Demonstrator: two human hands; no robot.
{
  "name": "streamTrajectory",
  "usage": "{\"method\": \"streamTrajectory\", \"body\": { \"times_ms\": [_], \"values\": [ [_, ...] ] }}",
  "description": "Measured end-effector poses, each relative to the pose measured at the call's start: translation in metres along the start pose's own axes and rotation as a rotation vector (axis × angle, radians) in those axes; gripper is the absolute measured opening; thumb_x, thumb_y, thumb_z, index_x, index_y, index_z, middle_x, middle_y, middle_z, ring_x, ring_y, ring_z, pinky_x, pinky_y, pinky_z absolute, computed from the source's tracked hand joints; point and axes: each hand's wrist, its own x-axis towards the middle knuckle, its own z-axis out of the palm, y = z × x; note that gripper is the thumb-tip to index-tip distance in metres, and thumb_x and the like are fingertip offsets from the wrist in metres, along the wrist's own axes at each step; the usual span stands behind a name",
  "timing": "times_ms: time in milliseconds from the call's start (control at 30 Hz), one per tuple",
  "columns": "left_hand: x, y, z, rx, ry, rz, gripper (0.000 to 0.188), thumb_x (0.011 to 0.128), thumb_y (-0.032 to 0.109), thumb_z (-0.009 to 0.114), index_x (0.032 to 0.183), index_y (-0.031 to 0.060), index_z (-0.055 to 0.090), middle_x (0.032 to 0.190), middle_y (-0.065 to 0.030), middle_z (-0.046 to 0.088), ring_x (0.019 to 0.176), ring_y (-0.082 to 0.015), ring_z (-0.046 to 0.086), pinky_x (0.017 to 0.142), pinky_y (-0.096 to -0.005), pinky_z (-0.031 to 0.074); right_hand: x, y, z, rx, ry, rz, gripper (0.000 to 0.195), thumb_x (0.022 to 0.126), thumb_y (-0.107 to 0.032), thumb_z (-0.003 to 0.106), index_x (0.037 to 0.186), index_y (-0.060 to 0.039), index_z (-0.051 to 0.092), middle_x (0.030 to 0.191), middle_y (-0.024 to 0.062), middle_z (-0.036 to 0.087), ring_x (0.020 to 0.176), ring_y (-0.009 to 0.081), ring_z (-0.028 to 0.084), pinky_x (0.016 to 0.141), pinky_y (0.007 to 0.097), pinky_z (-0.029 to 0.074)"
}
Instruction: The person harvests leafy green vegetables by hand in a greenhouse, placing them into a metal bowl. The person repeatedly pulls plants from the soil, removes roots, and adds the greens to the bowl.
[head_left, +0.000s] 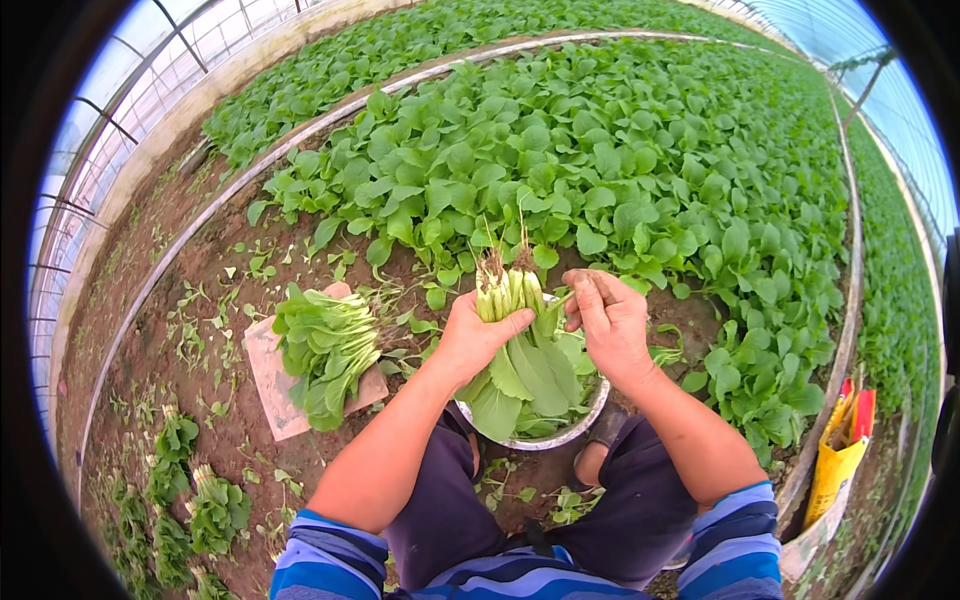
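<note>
My left hand (476, 337) is wrapped around a bunch of leafy greens (536, 375), thumb across the pale stalks. Its soil-covered roots (491, 266) point away from me and the leaves hang towards me. To the right of the bunch, my right hand (616, 326) pinches a green leaf stalk (556, 304) between thumb and fingers; whether that stalk is still attached is hard to see. Beneath both hands, between my feet, stands a round metal basin (559, 441) with loose green leaves in it, partly hidden by the bunch.
Left of me, a pile of greens (326, 352) lies on a pale flat slab (279, 405). Several tied bundles (217, 510) rest on the soil at lower left. Growing greens (585, 150) fill the bed ahead. A yellow bag (834, 465) stands at right beside a bed edge (851, 300).
</note>
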Motion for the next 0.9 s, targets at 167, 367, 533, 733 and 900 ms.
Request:
{"method": "streamTrajectory", "body": {
  "times_ms": [167, 367, 533, 733, 900],
  "values": [
    [0.004, -0.004, -0.013, 0.083, 0.153, 0.056, 0.027, 0.082, 0.009, 0.072, 0.106, 0.0002, 0.064, 0.098, -0.0055, 0.069, 0.085, -0.0122, 0.064, 0.077, -0.0285, 0.052, 0.009, -0.018, -0.023, -0.103, 0.007, -0.024, 0.023, 0.095, -0.019, 0.058, 0.098, 0.0034, 0.062, 0.068, -0.0001, 0.057, 0.059, 0.0077, 0.053, 0.052, 0.0232, 0.042],
    [-0.001, 0.001, -0.008, 0.063, -0.104, 0.046, 0.030, 0.082, 0.009, 0.073, 0.110, 0.0013, 0.063, 0.101, -0.0031, 0.068, 0.088, -0.0102, 0.062, 0.080, -0.0278, 0.051, 0.006, -0.008, -0.005, -0.545, -0.296, 0.024, 0.047, 0.089, -0.033, 0.064, 0.117, 0.0036, 0.059, 0.072, 0.0101, 0.061, 0.065, 0.0248, 0.059, 0.065, 0.0348, 0.048],
    [-0.001, -0.003, -0.001, 0.050, -0.168, 0.072, 0.032, 0.082, 0.009, 0.073, 0.112, 0.0025, 0.063, 0.101, -0.0016, 0.067, 0.090, -0.0086, 0.059, 0.081, -0.0273, 0.050, 0.005, 0.007, 0.002, -0.139, -0.251, -0.101, 0.025, 0.089, -0.016, 0.065, 0.102, 0.0052, 0.062, 0.074, 0.0062, 0.062, 0.066, 0.0136, 0.056, 0.062, 0.0302, 0.047],
    [-0.002, -0.010, 0.002, 0.128, -0.198, 0.154, 0.040, 0.081, 0.008, 0.074, 0.117, 0.0020, 0.057, 0.103, -0.0014, 0.065, 0.092, -0.0099, 0.060, 0.083, -0.0285, 0.050, 0.000, 0.005, 0.001, -0.052, -0.241, 0.040, 0.017, 0.091, -0.011, 0.063, 0.097, 0.0047, 0.061, 0.075, 0.0015, 0.061, 0.066, 0.0051, 0.051, 0.057, 0.0237, 0.045],
    [-0.001, -0.013, 0.007, 0.126, -0.209, 0.177, 0.045, 0.080, 0.007, 0.076, 0.120, 0.0025, 0.054, 0.103, -0.0011, 0.064, 0.092, -0.0108, 0.060, 0.083, -0.0291, 0.050, -0.003, 0.003, 0.002, 0.130, -0.246, 0.219, 0.019, 0.091, -0.012, 0.063, 0.101, 0.0035, 0.060, 0.078, 0.0013, 0.060, 0.063, 0.0033, 0.051, 0.052, 0.0208, 0.042]
  ]
}}
